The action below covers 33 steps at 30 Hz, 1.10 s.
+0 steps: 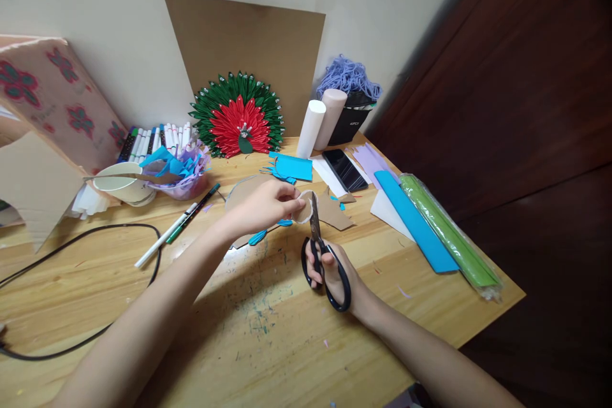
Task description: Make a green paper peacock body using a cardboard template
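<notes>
My left hand (270, 206) pinches a small rounded piece of brown cardboard (301, 209) with a pale torn edge. My right hand (337, 271) grips black-handled scissors (314, 223), fingers and thumb through the loops. The blades point away from me and meet the right side of the cardboard piece. Beneath my left hand lies a larger cardboard shape (243, 194), partly hidden, with blue petal-like bits (257, 238) at its near edge. An angular cardboard scrap (335, 211) rests just right of the scissor tips.
Behind stand a green and red fan-shaped ornament (239, 118), a white roll (310, 129) and a phone (345, 170). Blue paper (415, 222) and a green wrapped roll (447, 236) line the right edge. Leftward are a white cup (125, 186), markers (167, 225) and a black cable (157, 252).
</notes>
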{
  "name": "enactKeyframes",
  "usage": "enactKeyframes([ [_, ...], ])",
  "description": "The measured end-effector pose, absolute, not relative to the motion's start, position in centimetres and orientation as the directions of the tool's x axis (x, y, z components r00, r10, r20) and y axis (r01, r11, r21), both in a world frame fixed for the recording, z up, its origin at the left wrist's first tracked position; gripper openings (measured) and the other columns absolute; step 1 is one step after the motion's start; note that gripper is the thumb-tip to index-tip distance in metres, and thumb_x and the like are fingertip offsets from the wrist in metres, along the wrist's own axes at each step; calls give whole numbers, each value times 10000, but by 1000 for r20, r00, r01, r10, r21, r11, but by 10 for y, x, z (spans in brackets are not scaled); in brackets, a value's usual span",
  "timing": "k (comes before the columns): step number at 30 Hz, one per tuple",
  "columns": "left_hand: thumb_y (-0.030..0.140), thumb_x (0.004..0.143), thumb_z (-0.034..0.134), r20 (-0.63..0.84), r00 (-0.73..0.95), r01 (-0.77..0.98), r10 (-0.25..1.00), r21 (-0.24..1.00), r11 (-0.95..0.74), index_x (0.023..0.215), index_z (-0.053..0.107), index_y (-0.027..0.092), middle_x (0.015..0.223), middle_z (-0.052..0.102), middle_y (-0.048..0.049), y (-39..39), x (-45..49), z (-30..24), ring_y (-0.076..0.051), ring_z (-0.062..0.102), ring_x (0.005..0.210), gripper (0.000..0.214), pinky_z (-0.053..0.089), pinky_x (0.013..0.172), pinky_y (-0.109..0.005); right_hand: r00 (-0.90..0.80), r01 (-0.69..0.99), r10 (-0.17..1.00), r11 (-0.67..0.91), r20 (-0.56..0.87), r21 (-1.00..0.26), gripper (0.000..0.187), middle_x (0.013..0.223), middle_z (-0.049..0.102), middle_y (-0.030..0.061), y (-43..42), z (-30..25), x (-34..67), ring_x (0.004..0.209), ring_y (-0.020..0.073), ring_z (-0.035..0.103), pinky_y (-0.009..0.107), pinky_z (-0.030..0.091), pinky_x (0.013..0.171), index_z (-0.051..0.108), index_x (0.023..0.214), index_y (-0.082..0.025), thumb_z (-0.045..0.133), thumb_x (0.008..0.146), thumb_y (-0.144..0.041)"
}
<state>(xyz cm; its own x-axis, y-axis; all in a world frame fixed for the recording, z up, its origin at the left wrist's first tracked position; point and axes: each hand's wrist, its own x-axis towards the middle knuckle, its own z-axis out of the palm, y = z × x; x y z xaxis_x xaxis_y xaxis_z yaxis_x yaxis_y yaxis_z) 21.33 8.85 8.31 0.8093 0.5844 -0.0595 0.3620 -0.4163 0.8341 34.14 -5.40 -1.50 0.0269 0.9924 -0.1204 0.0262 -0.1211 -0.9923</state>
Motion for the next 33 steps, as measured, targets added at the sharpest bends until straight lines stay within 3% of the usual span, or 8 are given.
enactKeyframes([
  [9, 339, 808, 496, -48, 765, 367, 642, 852, -374, 634, 557, 156, 632, 581, -11, 84, 220, 76, -137, 521, 612, 260, 369, 601, -260, 84, 69, 989, -126, -120, -990, 696, 462, 377, -66, -52, -14, 342, 383, 90, 385, 209, 335, 390, 429, 724, -198, 323, 620, -878],
  [15, 354, 753, 543, -27, 671, 195, 741, 971, -141, 567, 519, 156, 550, 510, 10, 90, 228, 63, -118, 489, 557, 272, 389, 588, -251, 36, 36, 993, -116, -115, -993, 641, 504, 454, -39, -52, -9, 342, 424, 99, 419, 220, 352, 431, 461, 758, -188, 294, 732, -806],
  [19, 398, 704, 610, -36, 568, 104, 822, 994, -28, 638, 586, 140, 602, 563, -1, 90, 230, 65, -126, 530, 595, 267, 429, 636, -261, 176, -24, 973, -147, -149, -989, 461, 471, 462, -47, -45, 1, 340, 441, 107, 457, 231, 396, 473, 485, 731, -182, 405, 841, -623],
  [24, 352, 679, 656, -115, 631, 119, 767, 992, 51, 655, 602, 129, 599, 580, -3, 80, 235, 62, -119, 539, 594, 230, 430, 635, -253, 472, 25, 875, 112, 110, -993, 242, 633, 580, -13, -29, 19, 355, 630, 136, 582, 259, 479, 644, 569, 820, -170, 579, 822, -412],
  [33, 360, 703, 672, -161, 756, 143, 635, 987, 80, 652, 607, 129, 608, 571, 9, 70, 240, 56, -96, 497, 575, 246, 390, 612, -238, 457, -93, 889, 96, 43, -991, 224, 636, 557, -19, -27, 19, 370, 606, 131, 562, 259, 483, 608, 586, 792, -165, 638, 779, -383],
])
